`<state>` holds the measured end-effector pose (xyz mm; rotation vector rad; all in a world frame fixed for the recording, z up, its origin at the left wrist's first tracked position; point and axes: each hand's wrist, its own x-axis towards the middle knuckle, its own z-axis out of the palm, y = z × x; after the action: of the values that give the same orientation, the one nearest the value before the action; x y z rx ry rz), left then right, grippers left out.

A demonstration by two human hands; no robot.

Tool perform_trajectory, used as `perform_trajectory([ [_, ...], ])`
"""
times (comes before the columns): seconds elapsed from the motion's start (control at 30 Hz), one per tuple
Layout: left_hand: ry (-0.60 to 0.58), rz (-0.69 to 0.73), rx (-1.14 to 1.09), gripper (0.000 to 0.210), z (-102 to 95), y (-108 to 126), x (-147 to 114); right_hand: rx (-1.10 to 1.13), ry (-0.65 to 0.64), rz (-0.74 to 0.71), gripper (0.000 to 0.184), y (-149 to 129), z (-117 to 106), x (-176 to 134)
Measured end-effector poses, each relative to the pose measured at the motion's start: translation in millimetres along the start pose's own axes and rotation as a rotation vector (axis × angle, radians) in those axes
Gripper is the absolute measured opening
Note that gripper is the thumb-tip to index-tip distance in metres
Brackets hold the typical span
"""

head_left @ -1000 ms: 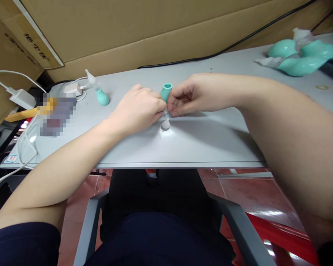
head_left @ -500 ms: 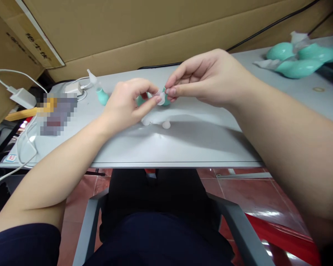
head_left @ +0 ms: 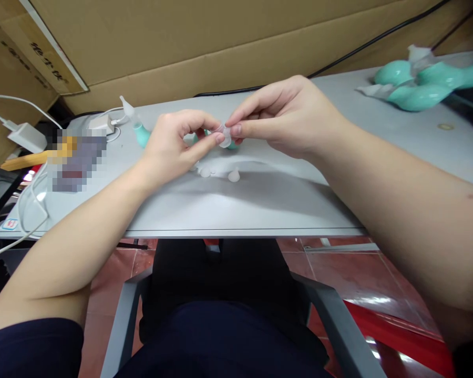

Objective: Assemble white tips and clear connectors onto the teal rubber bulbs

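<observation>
My left hand (head_left: 181, 139) pinches a small translucent plastic piece (head_left: 224, 137) between thumb and forefinger, above the table. My right hand (head_left: 276, 118) meets it from the other side, thumb and fingertips closed at the piece's upper edge. Teal bulb shapes partly show behind the fingers, mostly hidden. Below the hands lie a round whitish translucent piece (head_left: 234, 175) and another one (head_left: 205, 171) close to the left wrist. To the left of my left hand, a teal squeeze bulb (head_left: 142, 137) stands with a clear pointed nozzle (head_left: 127, 108) on top.
Several teal bulbs with clear nozzles (head_left: 421, 94) lie at the right rear. A small beige ring (head_left: 445, 126) is near them. White chargers (head_left: 28, 137) with cables, a blurred-out object (head_left: 79, 163) and a yellow-handled item (head_left: 27, 160) occupy the left. Cardboard (head_left: 189, 47) walls the back.
The right fingertips have come in closer to the left ones, onto the translucent piece. The whole view has shifted slightly; the other objects stay in place.
</observation>
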<state>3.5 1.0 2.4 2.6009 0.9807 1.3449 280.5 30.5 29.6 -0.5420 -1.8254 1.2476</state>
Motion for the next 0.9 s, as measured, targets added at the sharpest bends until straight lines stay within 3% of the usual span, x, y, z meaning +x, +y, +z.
perform_trajectory([
  [0.13,-0.003,-0.026,0.025,0.034,-0.8,5.0,-0.7,-0.003,0.007,-0.004,0.021,0.9,-1.6,-0.8],
  [0.3,-0.009,-0.086,0.048,0.04,-0.2,2.0,-1.3,0.025,-0.016,-0.025,0.02,2.8,-2.2,1.1],
  [0.6,0.019,0.01,-0.029,0.041,0.8,-4.9,-3.5,0.086,-0.105,0.011,0.041,13.8,-5.7,4.2],
  [0.9,0.028,-0.062,0.016,0.048,0.3,5.1,-3.7,0.195,-0.118,0.014,0.058,18.5,3.9,3.2],
])
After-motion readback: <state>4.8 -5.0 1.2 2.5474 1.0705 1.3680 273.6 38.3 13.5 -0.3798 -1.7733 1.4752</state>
